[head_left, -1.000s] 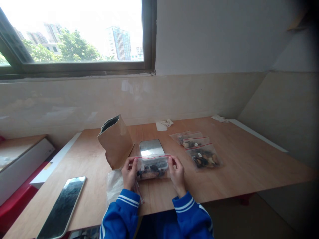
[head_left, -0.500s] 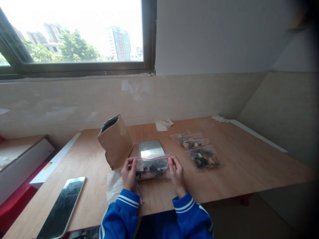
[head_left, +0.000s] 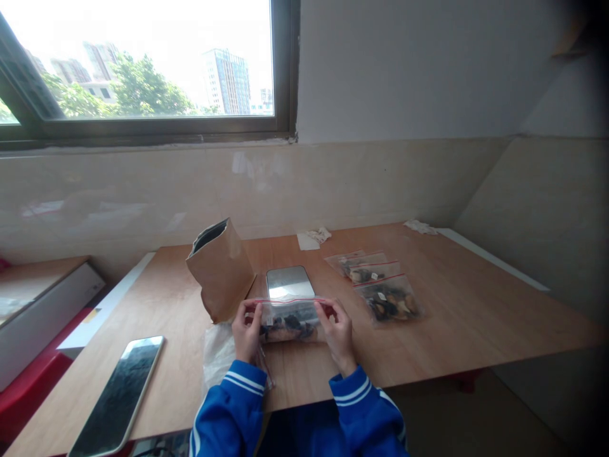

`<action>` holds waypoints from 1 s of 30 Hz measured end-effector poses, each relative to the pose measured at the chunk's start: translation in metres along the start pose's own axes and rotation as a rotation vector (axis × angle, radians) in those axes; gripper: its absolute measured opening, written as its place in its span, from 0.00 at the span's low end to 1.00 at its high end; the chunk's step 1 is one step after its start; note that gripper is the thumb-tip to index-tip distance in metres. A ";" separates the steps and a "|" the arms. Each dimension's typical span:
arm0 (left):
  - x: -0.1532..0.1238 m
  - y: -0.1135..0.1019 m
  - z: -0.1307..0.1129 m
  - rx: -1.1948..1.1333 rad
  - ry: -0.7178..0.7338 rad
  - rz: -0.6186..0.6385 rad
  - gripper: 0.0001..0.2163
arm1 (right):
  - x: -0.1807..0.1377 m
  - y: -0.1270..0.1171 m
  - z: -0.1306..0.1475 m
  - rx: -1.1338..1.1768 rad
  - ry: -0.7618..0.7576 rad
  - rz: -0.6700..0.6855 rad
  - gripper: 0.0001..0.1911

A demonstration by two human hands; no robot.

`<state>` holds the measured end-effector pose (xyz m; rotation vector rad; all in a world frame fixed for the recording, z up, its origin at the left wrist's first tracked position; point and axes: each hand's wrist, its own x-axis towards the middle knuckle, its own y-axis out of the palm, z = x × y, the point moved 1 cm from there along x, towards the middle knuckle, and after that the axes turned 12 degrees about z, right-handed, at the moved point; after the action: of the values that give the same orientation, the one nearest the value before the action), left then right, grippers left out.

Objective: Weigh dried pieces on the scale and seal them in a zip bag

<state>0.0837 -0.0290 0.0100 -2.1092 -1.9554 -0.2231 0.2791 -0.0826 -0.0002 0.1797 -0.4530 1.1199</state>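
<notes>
1. Clear plastic, with a red strip along its top: that is the zip bag (head_left: 290, 319) I hold upright just over the wooden table (head_left: 476, 317), dark dried pieces bunched in its lower half.
2. My left hand (head_left: 247, 333) pinches the bag's left top corner, thumb and fingers closed on the plastic.
3. My right hand (head_left: 338, 333) pinches the right top corner the same way, so the red strip runs taut between my two hands.
4. Just behind the bag lies a flat silver scale (head_left: 290, 282), its top shining.
5. A brown paper bag (head_left: 220, 270) stands open and tilted at the scale's left, near my left hand.
6. Under my left wrist lies a crumpled clear bag (head_left: 217, 355), flat on the table.
7. To my right, apart from my hands, lie two filled zip bags (head_left: 375, 285), one behind the other.
8. A phone (head_left: 117, 397) lies face up at the near left edge of the table.
</notes>
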 end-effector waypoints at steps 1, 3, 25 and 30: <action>0.000 0.000 0.000 0.005 0.001 0.001 0.12 | 0.000 0.000 0.000 -0.002 -0.005 -0.003 0.09; 0.000 -0.001 0.000 0.012 0.002 0.003 0.12 | 0.001 0.000 0.001 -0.008 -0.010 -0.006 0.09; 0.002 -0.002 0.003 0.029 -0.017 -0.006 0.13 | 0.001 0.000 0.004 -0.056 -0.012 -0.013 0.13; 0.001 -0.001 0.001 -0.008 -0.024 -0.009 0.13 | 0.000 0.000 0.003 -0.026 0.009 -0.016 0.14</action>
<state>0.0828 -0.0279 0.0093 -2.1185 -1.9807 -0.2083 0.2784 -0.0832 0.0025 0.1554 -0.4574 1.0981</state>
